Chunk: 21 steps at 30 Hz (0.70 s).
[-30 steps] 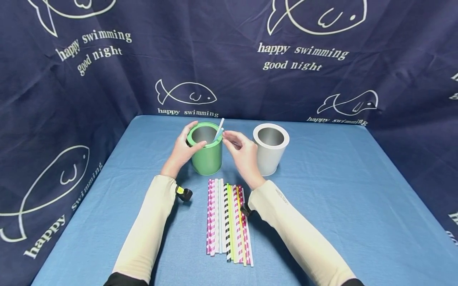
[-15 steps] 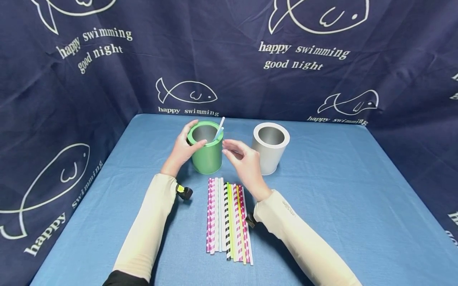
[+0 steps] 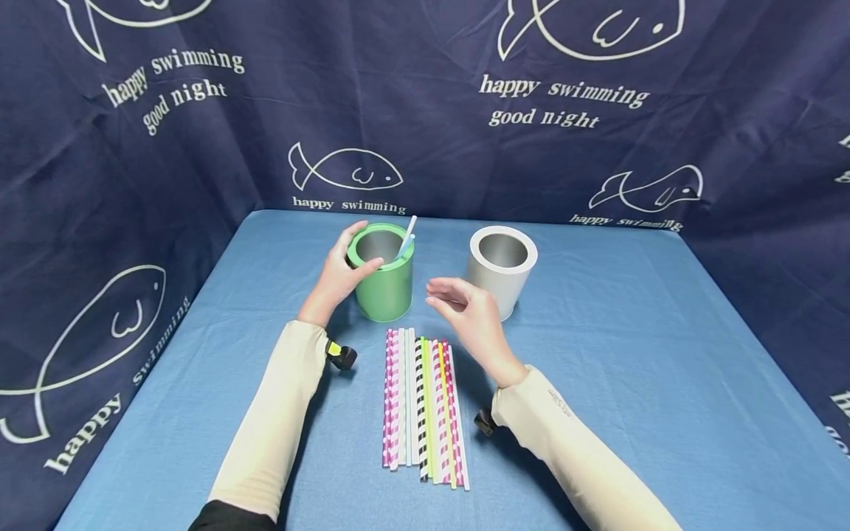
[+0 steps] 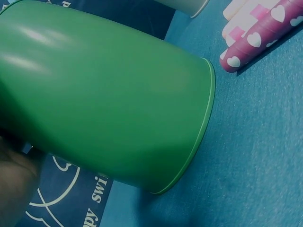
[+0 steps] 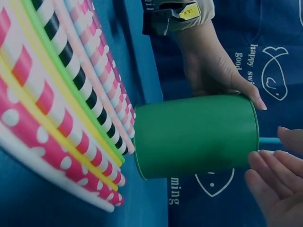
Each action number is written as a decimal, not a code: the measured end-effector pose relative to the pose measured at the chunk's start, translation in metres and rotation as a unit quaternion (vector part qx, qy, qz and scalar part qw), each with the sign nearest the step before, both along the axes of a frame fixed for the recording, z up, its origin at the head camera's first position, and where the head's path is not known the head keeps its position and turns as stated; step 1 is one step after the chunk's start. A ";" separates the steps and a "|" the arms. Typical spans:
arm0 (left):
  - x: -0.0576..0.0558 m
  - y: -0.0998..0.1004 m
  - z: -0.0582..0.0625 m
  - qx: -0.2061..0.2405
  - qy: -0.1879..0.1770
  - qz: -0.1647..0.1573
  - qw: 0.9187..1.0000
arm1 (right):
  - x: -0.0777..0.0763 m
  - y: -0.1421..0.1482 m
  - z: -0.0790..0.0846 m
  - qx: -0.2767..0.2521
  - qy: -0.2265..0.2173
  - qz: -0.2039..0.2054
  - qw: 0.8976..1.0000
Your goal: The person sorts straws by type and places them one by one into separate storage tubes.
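Observation:
My left hand (image 3: 335, 279) holds the green can (image 3: 385, 295) by its rim, thumb on the near side and fingers round the far left. The can stands upright on the table. Out of its mouth lean a white straw (image 3: 410, 227) and a light blue straw (image 3: 405, 247), against the right of the rim. Between the green can and the white can (image 3: 490, 289) is my right hand (image 3: 473, 316), its fingers loosely bent and nothing in them. Nearer to me lies a row of paper straws (image 3: 425, 413), striped, dotted and plain.
A blue cloth covers the table (image 3: 631, 354). Dark blue curtain (image 3: 438, 110) with fish prints hangs behind it and at both sides. The white can stands upright, close to the right hand's back.
My right hand has drawn away from the green can's rim, moving right and toward me, and has left the light blue straw in the can. The left hand keeps its hold.

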<state>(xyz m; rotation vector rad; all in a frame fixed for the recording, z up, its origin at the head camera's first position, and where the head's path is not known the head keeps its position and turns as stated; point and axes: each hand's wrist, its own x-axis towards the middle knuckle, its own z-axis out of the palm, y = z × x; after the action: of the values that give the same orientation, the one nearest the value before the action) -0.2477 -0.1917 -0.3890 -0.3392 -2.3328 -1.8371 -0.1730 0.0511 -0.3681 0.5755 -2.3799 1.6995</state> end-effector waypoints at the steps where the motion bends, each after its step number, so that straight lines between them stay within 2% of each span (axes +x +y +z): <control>1: 0.000 0.000 0.000 0.000 -0.001 0.000 1.000 | 0.001 0.002 0.000 0.006 -0.007 -0.001 1.000; 7: 0.003 0.001 0.001 -0.008 0.002 0.004 1.000 | 0.005 0.012 -0.003 0.047 -0.026 -0.010 0.999; 13: 0.003 0.002 0.000 -0.003 0.021 0.004 1.000 | 0.009 0.020 -0.007 0.085 -0.031 -0.011 0.996; 21: 0.003 0.002 -0.001 -0.002 0.022 0.006 1.000 | 0.009 0.031 -0.016 0.131 -0.067 -0.001 0.989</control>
<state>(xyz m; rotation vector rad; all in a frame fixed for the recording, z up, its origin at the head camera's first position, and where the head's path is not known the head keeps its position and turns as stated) -0.2442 -0.1896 -0.3899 -0.3607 -2.3041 -1.8017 -0.1644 0.0824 -0.3843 0.5074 -2.7216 1.4783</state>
